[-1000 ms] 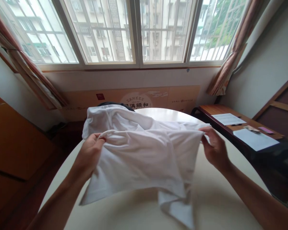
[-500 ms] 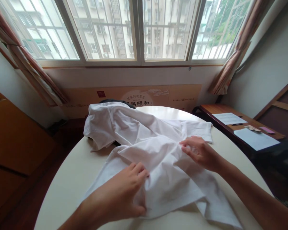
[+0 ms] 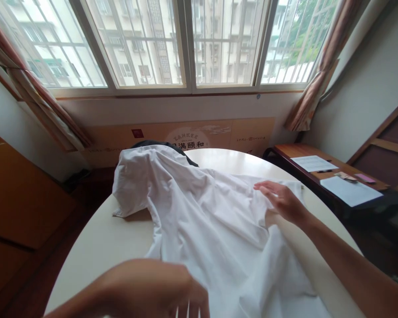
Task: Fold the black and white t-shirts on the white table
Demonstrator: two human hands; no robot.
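A white T-shirt (image 3: pixel 212 221) lies spread over a round cream table (image 3: pixel 112 238), its far end draped over a dark garment (image 3: pixel 159 145). My right hand (image 3: pixel 281 201) rests on the shirt's right edge with its fingers stretched out, a fold bunched under the palm. My left hand (image 3: pixel 152 287) is low at the bottom of the view, on the shirt's near edge. Its fingers point down, smeared by motion and partly cut off by the frame.
A dark wooden side table (image 3: pixel 305 176) with white papers (image 3: pixel 350 191) stands at the right. A printed cardboard panel (image 3: pixel 185 134) leans under the window behind the table. Wooden furniture (image 3: pixel 20 190) is on the left.
The shirt has been pulled toward me and lies flatter. My left hand has moved down to the near edge. My right hand has slid right and opened out.
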